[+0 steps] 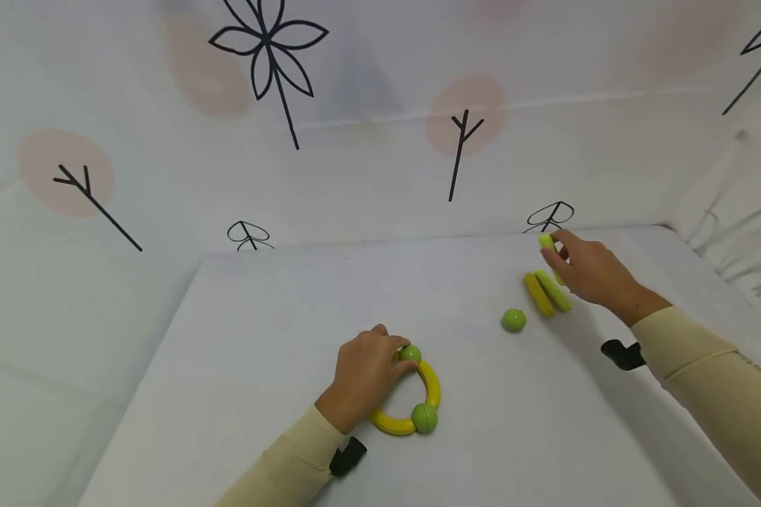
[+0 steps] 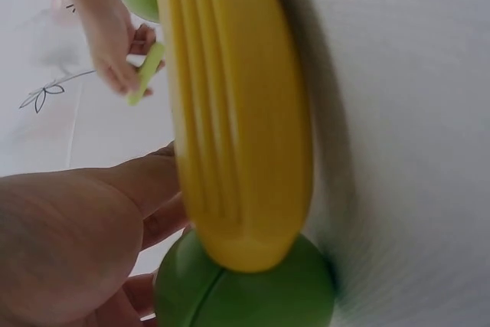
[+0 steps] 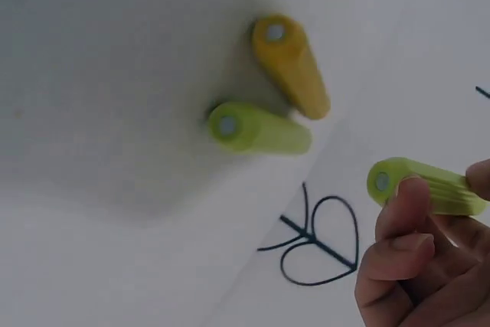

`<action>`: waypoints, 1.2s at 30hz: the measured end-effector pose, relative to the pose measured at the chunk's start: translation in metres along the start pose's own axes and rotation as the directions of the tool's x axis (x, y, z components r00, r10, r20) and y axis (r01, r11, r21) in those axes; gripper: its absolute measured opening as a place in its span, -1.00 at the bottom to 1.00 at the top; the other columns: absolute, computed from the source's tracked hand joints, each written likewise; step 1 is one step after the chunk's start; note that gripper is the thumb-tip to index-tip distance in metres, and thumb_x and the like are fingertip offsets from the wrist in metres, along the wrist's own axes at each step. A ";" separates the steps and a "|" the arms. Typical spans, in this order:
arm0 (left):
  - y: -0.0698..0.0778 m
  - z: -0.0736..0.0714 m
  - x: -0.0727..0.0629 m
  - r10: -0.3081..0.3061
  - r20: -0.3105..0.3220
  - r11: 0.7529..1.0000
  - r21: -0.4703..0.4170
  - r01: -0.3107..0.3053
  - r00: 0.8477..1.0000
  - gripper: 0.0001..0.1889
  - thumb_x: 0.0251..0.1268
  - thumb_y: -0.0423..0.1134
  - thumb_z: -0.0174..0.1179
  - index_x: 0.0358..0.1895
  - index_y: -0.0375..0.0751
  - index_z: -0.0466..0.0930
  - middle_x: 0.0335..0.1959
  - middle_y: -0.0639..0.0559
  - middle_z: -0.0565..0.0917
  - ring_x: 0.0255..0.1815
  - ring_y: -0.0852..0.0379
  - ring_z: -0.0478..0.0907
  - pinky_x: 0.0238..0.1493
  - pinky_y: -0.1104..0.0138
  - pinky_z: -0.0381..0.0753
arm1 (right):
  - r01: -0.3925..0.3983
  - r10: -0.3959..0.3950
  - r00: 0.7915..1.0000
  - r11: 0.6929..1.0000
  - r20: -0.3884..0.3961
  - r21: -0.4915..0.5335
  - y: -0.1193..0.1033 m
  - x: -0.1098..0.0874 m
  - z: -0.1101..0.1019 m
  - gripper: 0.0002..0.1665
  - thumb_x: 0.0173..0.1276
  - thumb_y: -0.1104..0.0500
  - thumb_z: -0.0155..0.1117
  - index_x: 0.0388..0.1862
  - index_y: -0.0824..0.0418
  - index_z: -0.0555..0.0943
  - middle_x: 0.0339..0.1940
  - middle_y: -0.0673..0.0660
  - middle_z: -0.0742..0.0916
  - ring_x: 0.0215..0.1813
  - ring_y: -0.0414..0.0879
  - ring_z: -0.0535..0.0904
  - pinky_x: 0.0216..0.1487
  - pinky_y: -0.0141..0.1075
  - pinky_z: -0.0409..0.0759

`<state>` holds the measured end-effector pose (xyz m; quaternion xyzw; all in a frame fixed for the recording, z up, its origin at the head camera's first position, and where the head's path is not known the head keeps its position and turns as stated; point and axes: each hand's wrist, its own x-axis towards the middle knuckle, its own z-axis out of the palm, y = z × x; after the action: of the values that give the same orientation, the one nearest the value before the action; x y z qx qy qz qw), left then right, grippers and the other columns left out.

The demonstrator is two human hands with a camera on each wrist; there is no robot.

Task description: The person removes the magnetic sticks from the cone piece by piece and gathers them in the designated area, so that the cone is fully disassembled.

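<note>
The left hand pinches the far ball of a ring between thumb and fingers. The ring lies on the table, well forward of its back edge; curved yellow pieces and green balls make it up, with the near ball on the side away from the back edge. The hand covers the ring's left part, so whether it closes there is hard to say.

The right hand grasps a lime rod between thumb and fingertips, raised above the table towards the back right corner. Below it a yellow rod and a second lime rod lie just beside each other, slanted, near the back edge. Grey discs show in the rods' ends. A loose ball, green, sits near the yellow rod, farther from the back edge. Behind the table hangs a white cloth with line-drawn plants.
</note>
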<state>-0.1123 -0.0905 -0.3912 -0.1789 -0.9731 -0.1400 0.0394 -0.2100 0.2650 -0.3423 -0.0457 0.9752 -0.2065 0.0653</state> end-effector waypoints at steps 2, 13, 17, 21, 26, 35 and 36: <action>0.000 0.000 0.000 -0.003 0.005 1.000 -0.005 0.003 1.000 -0.61 0.13 0.14 0.41 -0.04 0.07 0.79 -0.41 0.13 0.61 -0.55 0.27 0.40 -0.63 0.46 0.28 | -0.037 0.037 0.999 0.999 0.033 0.018 0.011 0.002 -0.001 -0.29 0.63 -0.11 -0.17 0.42 0.43 0.14 0.01 0.48 0.58 -0.32 0.04 0.62 -0.40 -0.18 0.59; -0.002 0.002 0.001 -0.018 0.024 0.999 -0.027 0.019 1.000 -0.62 0.13 0.16 0.40 -0.02 0.10 0.79 -0.42 0.17 0.59 -0.56 0.28 0.36 -0.61 0.45 0.27 | -0.165 0.172 0.970 0.985 0.172 -0.056 0.047 0.017 0.013 -0.33 0.57 0.03 -0.09 0.37 0.55 0.19 0.06 0.59 0.52 -0.37 0.04 0.62 -0.42 -0.22 0.62; -0.001 0.002 0.001 -0.017 0.023 0.999 -0.029 0.018 1.000 -0.61 0.13 0.16 0.40 -0.02 0.10 0.79 -0.43 0.17 0.58 -0.57 0.29 0.34 -0.62 0.46 0.26 | -0.178 0.191 0.959 0.981 0.210 -0.082 0.053 0.021 0.018 -0.29 0.57 0.00 -0.10 0.41 0.55 0.17 0.13 0.60 0.49 -0.33 0.05 0.60 -0.40 -0.23 0.62; -0.002 0.002 0.001 -0.023 0.027 0.999 -0.036 0.024 0.999 -0.62 0.14 0.15 0.40 -0.02 0.09 0.79 -0.44 0.17 0.57 -0.58 0.28 0.32 -0.61 0.45 0.25 | -0.179 0.195 0.953 0.980 0.232 -0.089 0.055 0.021 0.021 -0.26 0.56 -0.02 -0.10 0.42 0.55 0.15 0.12 0.59 0.50 -0.31 0.05 0.59 -0.39 -0.23 0.61; -0.001 0.002 0.000 -0.022 0.025 0.999 -0.037 0.023 0.999 -0.62 0.14 0.14 0.41 -0.03 0.08 0.79 -0.44 0.16 0.57 -0.58 0.28 0.32 -0.61 0.45 0.25 | -0.190 0.206 0.952 0.978 0.228 -0.092 0.055 0.021 0.024 -0.26 0.55 -0.02 -0.12 0.42 0.54 0.16 0.04 0.53 0.55 -0.34 0.02 0.58 -0.41 -0.25 0.59; -0.002 0.000 0.000 -0.025 0.027 0.999 -0.038 0.026 0.999 -0.62 0.15 0.14 0.40 -0.02 0.08 0.79 -0.46 0.17 0.56 -0.59 0.27 0.31 -0.62 0.45 0.25 | -0.165 0.178 0.962 0.983 0.205 -0.079 0.050 0.017 0.021 -0.40 0.56 0.01 -0.11 0.32 0.47 0.30 -0.08 0.45 0.60 -0.33 0.04 0.57 -0.42 -0.25 0.56; -0.002 0.001 0.001 -0.023 0.027 0.999 -0.038 0.024 0.999 -0.62 0.15 0.14 0.40 -0.02 0.08 0.78 -0.46 0.17 0.56 -0.59 0.27 0.31 -0.62 0.45 0.25 | -0.158 0.171 0.968 0.984 0.186 -0.081 0.048 0.016 0.019 -0.42 0.56 0.03 -0.11 0.31 0.46 0.32 -0.08 0.46 0.60 -0.32 0.05 0.57 -0.42 -0.25 0.55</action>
<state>-0.1134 -0.0915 -0.3920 -0.1698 -0.9727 -0.1566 0.0213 -0.2255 0.2992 -0.3813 0.0134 0.9710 -0.1627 0.1746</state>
